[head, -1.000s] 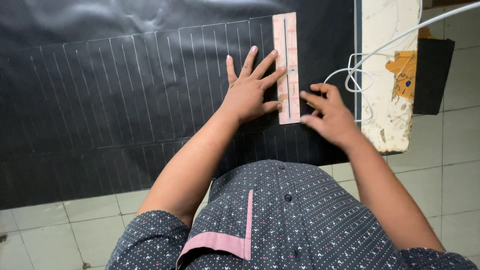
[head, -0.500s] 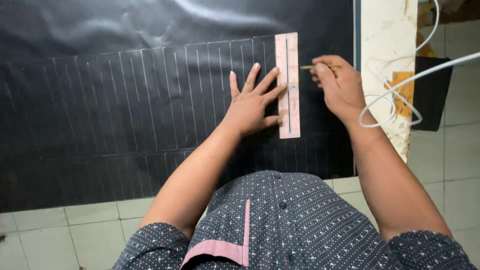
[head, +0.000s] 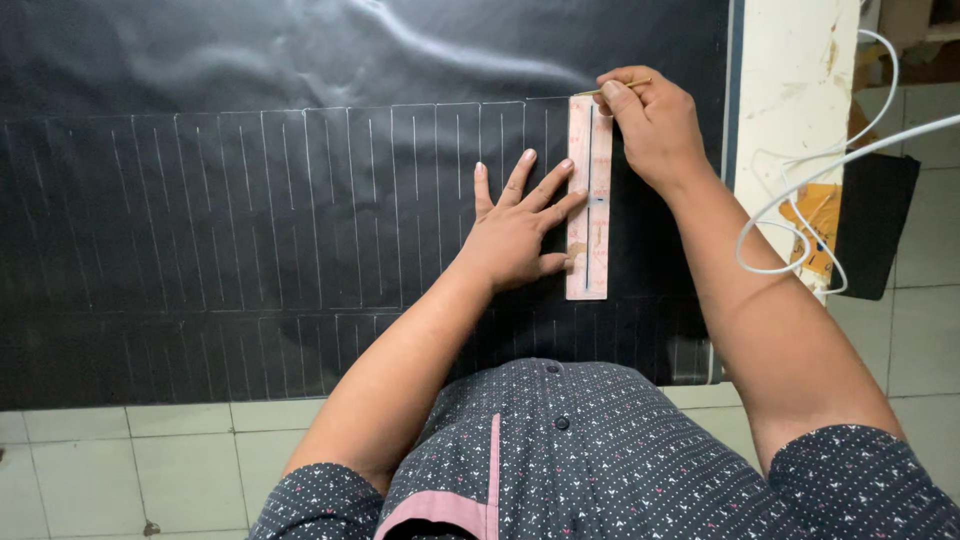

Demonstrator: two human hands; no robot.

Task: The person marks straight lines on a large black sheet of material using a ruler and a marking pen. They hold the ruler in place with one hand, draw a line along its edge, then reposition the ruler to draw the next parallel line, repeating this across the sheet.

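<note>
Two hands: left hand (head: 515,235) flat, pinning one pink ruler (head: 589,200); right hand (head: 650,125) pinching one pencil (head: 612,89).

Ruler (head: 589,200) lies on the sheet (head: 250,200) — left hand (head: 515,235) beside it, right hand (head: 655,125) at its far end.

The light is even and rather soft, coming from above. The black sheet (head: 250,220) shows a pale glare along its upper folds. Shadows under the left hand (head: 515,235) are weak. The picture is sharp in the middle; the white cable (head: 800,190) near the right edge looks slightly blurred.
</note>
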